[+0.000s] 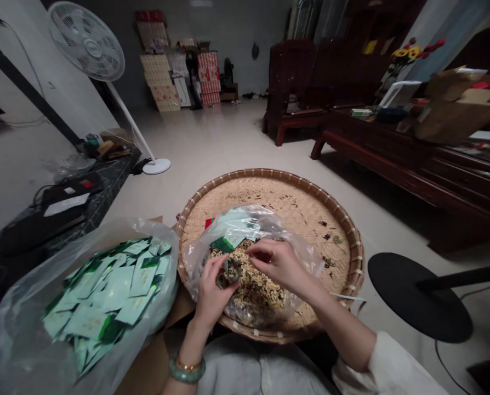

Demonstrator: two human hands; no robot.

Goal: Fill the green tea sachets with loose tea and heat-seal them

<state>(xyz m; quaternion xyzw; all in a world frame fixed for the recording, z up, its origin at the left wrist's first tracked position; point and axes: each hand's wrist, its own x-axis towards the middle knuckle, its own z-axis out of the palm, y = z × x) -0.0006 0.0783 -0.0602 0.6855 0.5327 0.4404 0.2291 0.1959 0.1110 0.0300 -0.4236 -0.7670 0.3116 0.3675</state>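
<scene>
Green bangle (pixel 187 369), left hand (pixel 211 291) curled around darkish item (pixel 231 269), dried mix (pixel 258 285) beneath

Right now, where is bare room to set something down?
Floor beyond the tray, between fan and chair. The tray's far side holds scattered bits. Crowded: its near side, with bag, left hand and right hand; the packet bag beside it.

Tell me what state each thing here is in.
Left hand: curled around a small packet
Right hand: fingers pinched, anything held unclear
Left bag: open, full of green packets
Tray bag: open, holding dried bits
Tray: strewn with scraps
White fan: standing
</scene>
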